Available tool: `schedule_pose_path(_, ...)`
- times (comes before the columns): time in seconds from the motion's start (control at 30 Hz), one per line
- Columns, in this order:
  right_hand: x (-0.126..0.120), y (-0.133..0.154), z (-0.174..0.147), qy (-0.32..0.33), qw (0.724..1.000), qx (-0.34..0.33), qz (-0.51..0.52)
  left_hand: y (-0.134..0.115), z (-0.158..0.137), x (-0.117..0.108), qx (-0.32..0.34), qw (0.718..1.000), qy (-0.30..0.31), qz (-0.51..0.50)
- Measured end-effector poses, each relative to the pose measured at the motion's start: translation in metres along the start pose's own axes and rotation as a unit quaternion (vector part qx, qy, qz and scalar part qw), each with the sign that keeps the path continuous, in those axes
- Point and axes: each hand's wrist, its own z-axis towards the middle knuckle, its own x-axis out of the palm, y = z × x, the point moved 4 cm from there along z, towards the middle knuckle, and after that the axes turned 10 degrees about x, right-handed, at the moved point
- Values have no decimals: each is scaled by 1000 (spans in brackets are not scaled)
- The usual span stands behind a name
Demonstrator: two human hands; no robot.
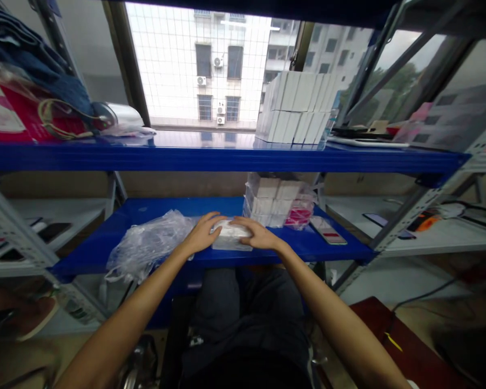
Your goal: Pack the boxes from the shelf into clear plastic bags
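Observation:
A small white box [231, 235], seemingly wrapped in clear film, sits near the front edge of the blue lower shelf [210, 206]. My left hand [203, 233] is curved against its left side, thumb toward the top. From the other side my right hand [260, 234] grips it, with the fingers reaching over the back. A crumpled heap of clear plastic bags [154, 242] lies just left of my left hand. Behind my right hand stand stacked white boxes [267, 202] in clear plastic, with a pink packet [298, 214] at their right.
A phone [328, 231] lies at the right of the lower shelf. The blue upper shelf [202, 158] crosses above, bearing a block of white boxes [299, 108] and a red box [20, 116]. Metal uprights flank both sides. At far left, part of another person's foot [32, 319] shows.

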Motion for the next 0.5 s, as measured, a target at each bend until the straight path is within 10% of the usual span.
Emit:
schedule_pose_path(0.17, -16, 8, -31, -127, 989, -29, 72, -24, -1, 10, 31, 997, 56, -40)
schedule_pose_path(0.5, -33, 27, -43, -76, 995, 4, 60, -42, 11, -6, 24, 993, 100, -50)
